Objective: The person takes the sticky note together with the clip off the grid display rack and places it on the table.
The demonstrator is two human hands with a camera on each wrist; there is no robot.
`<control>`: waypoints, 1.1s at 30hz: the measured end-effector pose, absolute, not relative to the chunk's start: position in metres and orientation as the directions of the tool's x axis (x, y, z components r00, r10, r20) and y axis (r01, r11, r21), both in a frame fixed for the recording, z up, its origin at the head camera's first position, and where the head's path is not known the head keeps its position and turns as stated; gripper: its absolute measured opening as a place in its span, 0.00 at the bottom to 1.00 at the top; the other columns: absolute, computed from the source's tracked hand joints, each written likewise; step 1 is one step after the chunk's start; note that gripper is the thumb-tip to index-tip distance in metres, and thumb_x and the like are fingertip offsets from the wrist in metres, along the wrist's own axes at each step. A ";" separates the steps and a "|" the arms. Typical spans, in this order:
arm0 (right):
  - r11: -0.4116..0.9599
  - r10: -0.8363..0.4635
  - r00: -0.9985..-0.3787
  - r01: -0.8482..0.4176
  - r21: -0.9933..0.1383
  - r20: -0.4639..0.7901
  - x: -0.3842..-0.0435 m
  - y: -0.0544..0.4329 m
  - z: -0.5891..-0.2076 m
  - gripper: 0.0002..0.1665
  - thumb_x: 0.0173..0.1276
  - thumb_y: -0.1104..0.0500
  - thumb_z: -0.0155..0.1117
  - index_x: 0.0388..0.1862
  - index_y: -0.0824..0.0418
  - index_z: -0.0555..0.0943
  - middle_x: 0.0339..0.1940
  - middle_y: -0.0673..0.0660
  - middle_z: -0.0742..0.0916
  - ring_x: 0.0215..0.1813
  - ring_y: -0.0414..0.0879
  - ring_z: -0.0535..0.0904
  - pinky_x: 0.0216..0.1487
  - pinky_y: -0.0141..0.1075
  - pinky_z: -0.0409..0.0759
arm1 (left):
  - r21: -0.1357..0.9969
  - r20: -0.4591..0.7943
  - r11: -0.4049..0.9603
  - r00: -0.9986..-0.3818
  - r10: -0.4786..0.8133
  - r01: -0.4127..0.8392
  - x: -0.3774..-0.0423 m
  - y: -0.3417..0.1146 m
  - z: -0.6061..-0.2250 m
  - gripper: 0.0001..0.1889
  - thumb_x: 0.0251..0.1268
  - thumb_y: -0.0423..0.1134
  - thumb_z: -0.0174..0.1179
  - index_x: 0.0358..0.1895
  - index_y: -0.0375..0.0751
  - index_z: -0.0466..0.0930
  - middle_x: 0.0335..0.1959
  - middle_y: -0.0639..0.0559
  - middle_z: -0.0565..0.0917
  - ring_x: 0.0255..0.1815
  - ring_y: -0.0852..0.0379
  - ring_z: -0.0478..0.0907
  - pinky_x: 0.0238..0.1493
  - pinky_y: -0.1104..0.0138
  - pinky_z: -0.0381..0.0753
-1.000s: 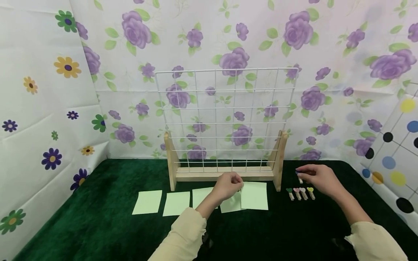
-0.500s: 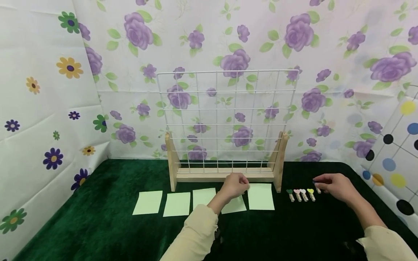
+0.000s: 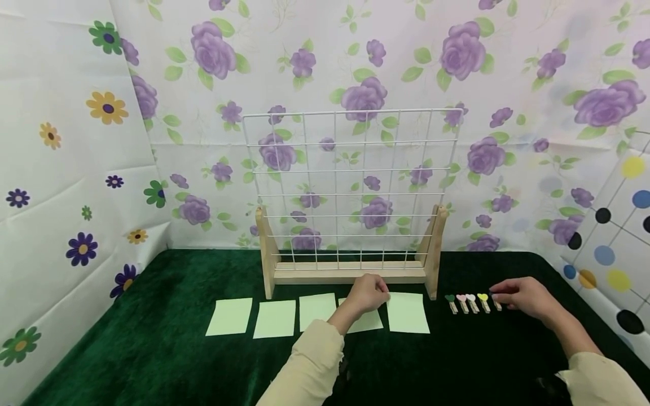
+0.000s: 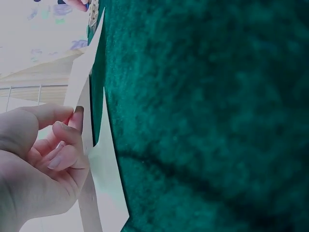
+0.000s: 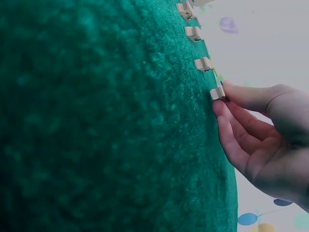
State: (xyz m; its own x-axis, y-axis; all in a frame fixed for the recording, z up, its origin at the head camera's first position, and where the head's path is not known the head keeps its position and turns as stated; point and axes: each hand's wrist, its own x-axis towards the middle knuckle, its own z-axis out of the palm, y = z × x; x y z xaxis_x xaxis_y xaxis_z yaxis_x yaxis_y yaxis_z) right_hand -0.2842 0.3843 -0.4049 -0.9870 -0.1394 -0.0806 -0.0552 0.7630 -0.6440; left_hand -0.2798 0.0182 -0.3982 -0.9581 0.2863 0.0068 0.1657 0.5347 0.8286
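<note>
My left hand (image 3: 367, 293) pinches the upper left corner of the rightmost pale green paper sheet (image 3: 408, 313) between thumb and fingertips. In the left wrist view this sheet (image 4: 81, 79) tilts up from the cloth. At the right, my right hand (image 3: 528, 296) holds a small wooden clothespin (image 3: 497, 307) with a dark blue top, mostly hidden by the fingers. The right wrist view shows the thumb and fingertips at this clothespin (image 5: 217, 94), close over the cloth. Beside it stretches a row of clothespins with heart tops: yellow (image 3: 484, 303), white (image 3: 472, 304), pink (image 3: 461, 303) and green (image 3: 452, 304).
Several more paper sheets lie in a row to the left, such as the leftmost sheet (image 3: 229, 317). Behind them stands a white wire grid (image 3: 350, 170) in a wooden base (image 3: 350, 277). Dark green cloth (image 3: 152, 338) covers the table, with flowered sheeting (image 3: 508, 73) behind.
My left hand has drawn its paper sheet rightward, off the neighbouring sheet, and lowered it. My right hand has carried the blue-topped clothespin from behind the row to its right end.
</note>
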 end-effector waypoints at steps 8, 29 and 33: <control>0.746 -0.149 -0.984 -0.051 -0.664 -0.092 -0.286 0.388 -0.408 0.20 0.67 0.56 0.65 0.49 0.71 0.81 0.49 0.68 0.81 0.38 0.48 0.78 0.36 0.39 0.79 | 0.816 0.008 0.553 -0.960 0.281 0.169 -0.281 0.015 -0.402 0.05 0.61 0.29 0.63 0.27 0.36 0.80 0.23 0.53 0.74 0.23 0.59 0.69 0.22 0.70 0.67; 0.750 -0.121 -0.991 -0.051 -0.660 -0.062 -0.284 0.388 -0.404 0.26 0.74 0.52 0.56 0.54 0.76 0.77 0.44 0.65 0.84 0.43 0.53 0.81 0.36 0.38 0.82 | 0.800 0.120 0.529 -0.940 0.319 0.282 -0.288 0.000 -0.396 0.02 0.61 0.29 0.63 0.34 0.33 0.81 0.27 0.52 0.78 0.27 0.58 0.73 0.27 0.68 0.72; 0.778 -0.113 -0.993 -0.079 -0.623 -0.016 -0.283 0.387 -0.403 0.25 0.74 0.52 0.56 0.54 0.75 0.78 0.44 0.66 0.84 0.41 0.53 0.82 0.36 0.40 0.82 | 0.775 0.174 0.529 -0.922 0.347 0.345 -0.289 -0.008 -0.393 0.03 0.63 0.30 0.62 0.37 0.34 0.82 0.31 0.51 0.80 0.34 0.55 0.77 0.33 0.66 0.76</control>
